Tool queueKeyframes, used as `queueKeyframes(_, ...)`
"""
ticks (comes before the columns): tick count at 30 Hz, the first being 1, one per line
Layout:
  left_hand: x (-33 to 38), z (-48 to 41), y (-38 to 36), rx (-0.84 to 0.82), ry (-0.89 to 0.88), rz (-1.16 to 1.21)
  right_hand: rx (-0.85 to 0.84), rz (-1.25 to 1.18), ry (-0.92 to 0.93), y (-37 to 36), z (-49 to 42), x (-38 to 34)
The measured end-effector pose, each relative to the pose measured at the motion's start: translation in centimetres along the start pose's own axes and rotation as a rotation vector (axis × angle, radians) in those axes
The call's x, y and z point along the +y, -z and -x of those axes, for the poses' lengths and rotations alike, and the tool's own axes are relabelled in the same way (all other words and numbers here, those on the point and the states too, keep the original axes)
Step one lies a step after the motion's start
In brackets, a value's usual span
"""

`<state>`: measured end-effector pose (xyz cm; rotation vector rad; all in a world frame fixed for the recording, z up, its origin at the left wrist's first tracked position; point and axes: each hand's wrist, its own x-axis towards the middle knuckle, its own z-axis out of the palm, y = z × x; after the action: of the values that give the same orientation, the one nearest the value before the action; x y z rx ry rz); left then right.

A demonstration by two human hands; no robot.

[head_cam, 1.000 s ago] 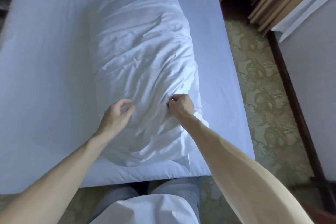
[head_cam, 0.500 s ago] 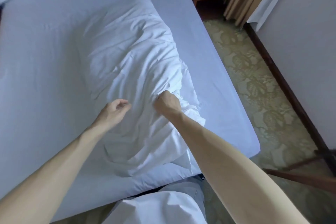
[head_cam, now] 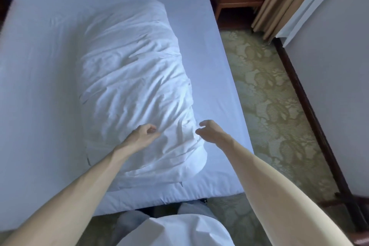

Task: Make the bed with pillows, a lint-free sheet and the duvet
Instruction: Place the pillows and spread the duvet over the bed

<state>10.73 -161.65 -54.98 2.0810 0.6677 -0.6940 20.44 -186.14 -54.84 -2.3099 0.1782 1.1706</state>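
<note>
White crumpled duvet [head_cam: 135,86]: on pale-blue bed sheet [head_cam: 40,86]
Left hand [head_cam: 142,136], right hand [head_cam: 211,132]: loosely curled, empty
Floor, right: green patterned carpet [head_cam: 269,96]

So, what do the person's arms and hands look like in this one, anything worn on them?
Both arms are bare to the frame edge: no sleeves, gloves or watch show. The left hand and right hand show no rings that I can make out. Below: a white top and grey trousers.
</note>
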Motion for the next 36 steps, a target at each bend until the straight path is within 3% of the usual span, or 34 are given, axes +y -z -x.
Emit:
queueKeyframes(5, 3.1, 0.1, -4.5, 0.089, 0.017, -0.005, 0.034, 0.045, 0.020, 5.4, 0.1, 2.6)
queueKeyframes(8, 4.3, 0.4, -6.3, 0.108, -0.071, -0.057, 0.054, 0.028, -0.013, 7.2, 0.6, 4.1)
queueKeyframes(12, 7.5, -0.8, -6.3, 0.025, -0.236, -0.084, 0.116, -0.073, -0.049, 8.8, 1.7, 5.3)
queueKeyframes(17, 11.0, -1.9, -6.4, -0.019, -0.294, -0.019, 0.125, -0.046, -0.038, 10.5, 3.3, 5.3)
queueKeyframes(24, 15.5, -4.6, -7.8, -0.041, -0.217, 0.038, 0.124, -0.028, 0.068, 15.9, 1.8, 4.1)
queueKeyframes(29, 18.6, -6.8, -11.3, -0.065, -0.116, 0.049, 0.013, 0.074, 0.065, 20.7, -2.7, 5.3)
queueKeyframes(36, 26.1, -12.1, -14.8, 0.169, 0.103, 0.160, -0.090, 0.123, 0.261, 31.7, -14.8, 5.2)
